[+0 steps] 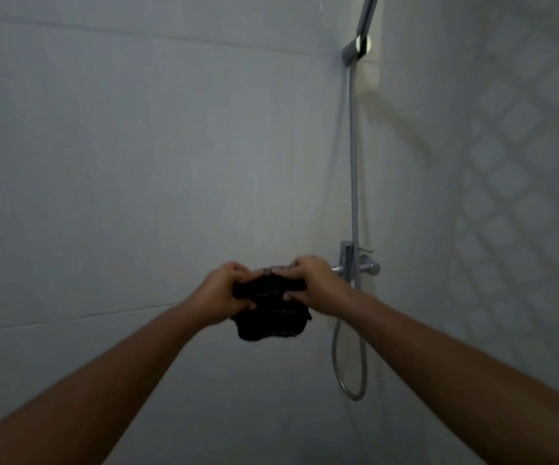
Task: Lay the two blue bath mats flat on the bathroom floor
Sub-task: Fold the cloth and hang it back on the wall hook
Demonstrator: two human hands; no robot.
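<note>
Both my arms reach out in front of the white tiled wall. Between my hands hangs a dark, bunched-up bath mat [271, 317], its colour looking almost black in the dim light. My left hand [221, 293] grips its left side with curled fingers. My right hand [311, 283] grips its right side, thumb underneath. The lower part of the mat sags below my hands. Only one bundle shows; a second mat is not in view. The floor is out of the frame.
A chrome shower mixer [362, 266] is fixed to the wall just right of my right hand. Its hose [352, 380] loops down below it and a riser rail [353, 146] runs up to a bracket [355, 50]. A patterned wall [513, 196] stands at the right.
</note>
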